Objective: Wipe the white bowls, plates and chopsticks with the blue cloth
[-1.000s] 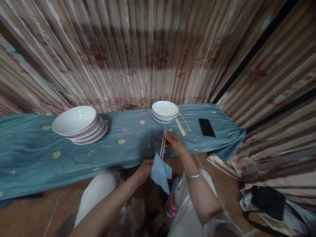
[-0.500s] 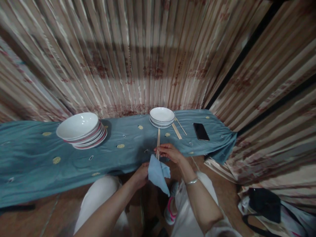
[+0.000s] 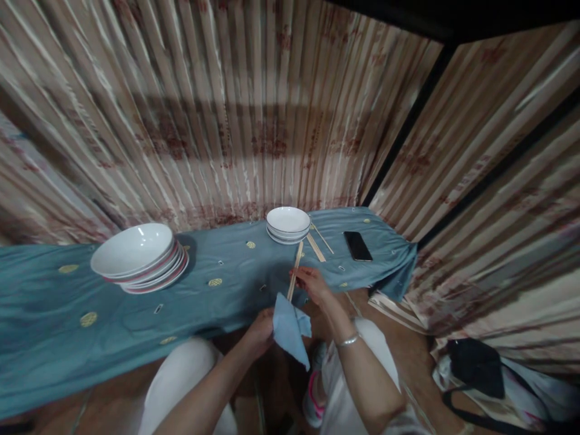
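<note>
My left hand [image 3: 263, 329] is closed on a light blue cloth [image 3: 290, 332], which hangs down over the gap between my knees. A pair of chopsticks [image 3: 296, 263] slants up out of the cloth. Around their middle, the fingers of my right hand [image 3: 309, 283] are pinched. The chopsticks' lower ends are hidden by the cloth. Just beyond their upper tips stands a stack of small white dishes [image 3: 289, 223] with dark rims. More chopsticks [image 3: 316, 248] lie beside that stack on the blue-green tablecloth [image 3: 235, 260].
A stack of larger white bowls [image 3: 140, 257] with red bands leans at the left of the table. To the right lies a black phone [image 3: 357, 246]. Pleated curtains [image 3: 254, 121] close off the back, and a black bag [image 3: 475, 368] rests low at the right.
The camera view has shifted slightly. The chopsticks now tilt more to the right at the top, while both hands keep their hold.
</note>
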Motion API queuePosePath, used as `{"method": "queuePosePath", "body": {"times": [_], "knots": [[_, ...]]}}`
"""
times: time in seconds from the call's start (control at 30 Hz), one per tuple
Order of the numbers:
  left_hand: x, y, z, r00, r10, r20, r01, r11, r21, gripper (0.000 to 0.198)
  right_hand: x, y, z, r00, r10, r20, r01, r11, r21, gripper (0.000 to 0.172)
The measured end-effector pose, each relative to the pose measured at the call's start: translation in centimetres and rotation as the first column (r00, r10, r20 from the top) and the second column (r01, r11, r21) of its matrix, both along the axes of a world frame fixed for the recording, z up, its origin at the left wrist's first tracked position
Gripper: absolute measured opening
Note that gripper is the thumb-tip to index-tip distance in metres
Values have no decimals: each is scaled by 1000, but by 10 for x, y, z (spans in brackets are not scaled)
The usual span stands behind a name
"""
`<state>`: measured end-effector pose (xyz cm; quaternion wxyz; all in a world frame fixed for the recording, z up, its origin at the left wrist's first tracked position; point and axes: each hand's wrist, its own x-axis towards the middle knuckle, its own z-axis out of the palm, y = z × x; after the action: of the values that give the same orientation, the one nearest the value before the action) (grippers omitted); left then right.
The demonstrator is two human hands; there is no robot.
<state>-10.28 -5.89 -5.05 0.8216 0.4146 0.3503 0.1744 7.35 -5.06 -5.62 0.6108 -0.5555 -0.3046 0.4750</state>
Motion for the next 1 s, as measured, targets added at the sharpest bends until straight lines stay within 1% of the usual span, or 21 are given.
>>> {"method": "queuePosePath", "body": {"times": [0.1,0.2,0.3,0.4,0.5,0.6,0.67,0.77,0.83,0.93,1.0], "knots": [[3,0,-1,1000,7,-9,-7,1000,11,18,14,-2,0,995,-95,28,95,995,-18,45],[6,4,-1,999,37,-7,-37,999,21,24,26,-3,2,985,-143,95,147,988,-39,47],[9,8,1,998,66,-1,-66,997,28,25,37,-1,4,965,-165,205,184,980,-76,45],[10,10,3,998,68,7,-68,997,29,25,48,5,6,921,-145,361,209,967,-145,40],[10,12,5,997,77,12,-77,997,30,25,62,13,13,838,-69,541,237,940,-246,33],[10,14,6,995,94,15,-94,995,30,25,79,21,24,709,44,703,295,888,-353,23],[9,16,6,994,105,20,-106,994,27,25,89,27,32,613,134,779,343,843,-415,20],[8,17,7,994,107,31,-108,994,12,26,104,41,41,486,262,834,401,781,-479,18],[7,19,9,993,110,33,-110,994,0,27,112,51,45,419,333,845,424,751,-506,22],[4,21,11,992,123,30,-123,992,-8,28,123,65,48,344,409,845,441,724,-530,28],[2,23,13,992,117,38,-116,993,-12,28,128,73,49,306,438,845,443,720,-534,29]]}}
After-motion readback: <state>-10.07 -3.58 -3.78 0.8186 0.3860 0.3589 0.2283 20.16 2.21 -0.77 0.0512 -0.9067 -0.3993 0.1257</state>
